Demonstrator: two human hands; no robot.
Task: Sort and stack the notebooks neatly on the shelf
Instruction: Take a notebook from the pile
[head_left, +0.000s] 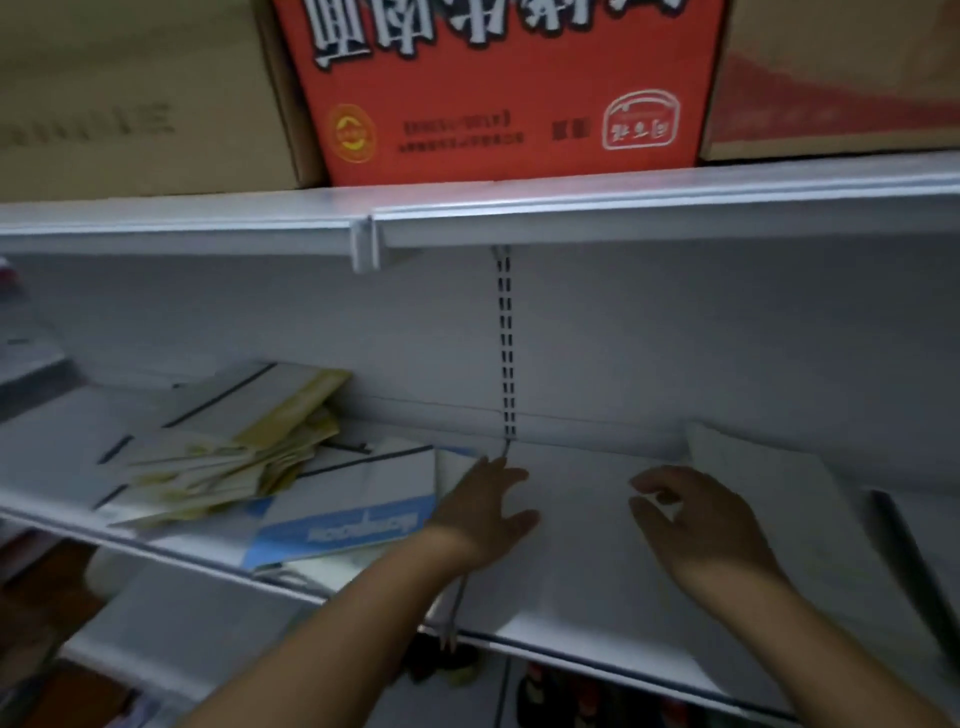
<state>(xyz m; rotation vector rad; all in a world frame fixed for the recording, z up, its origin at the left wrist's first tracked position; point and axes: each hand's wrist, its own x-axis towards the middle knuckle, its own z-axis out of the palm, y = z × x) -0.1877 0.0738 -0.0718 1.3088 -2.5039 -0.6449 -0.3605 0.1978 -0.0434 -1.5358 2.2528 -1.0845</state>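
A loose, messy pile of notebooks lies on the left part of the white shelf (582, 587): yellow-edged ones (223, 462) fanned on top, and a white one with a blue band (343, 514) at the front. My left hand (483, 514) hovers just right of that pile, fingers apart, holding nothing. My right hand (701, 525) is over the bare middle of the shelf, fingers loosely curled and empty. A white notebook (769, 499) lies flat to the right of my right hand.
The shelf above carries an orange-red carton (498, 88) between two brown cartons (130, 93). A slotted upright (506, 353) runs down the back wall. A dark strip (904, 551) lies at the far right. Lower shelves hold blurred goods.
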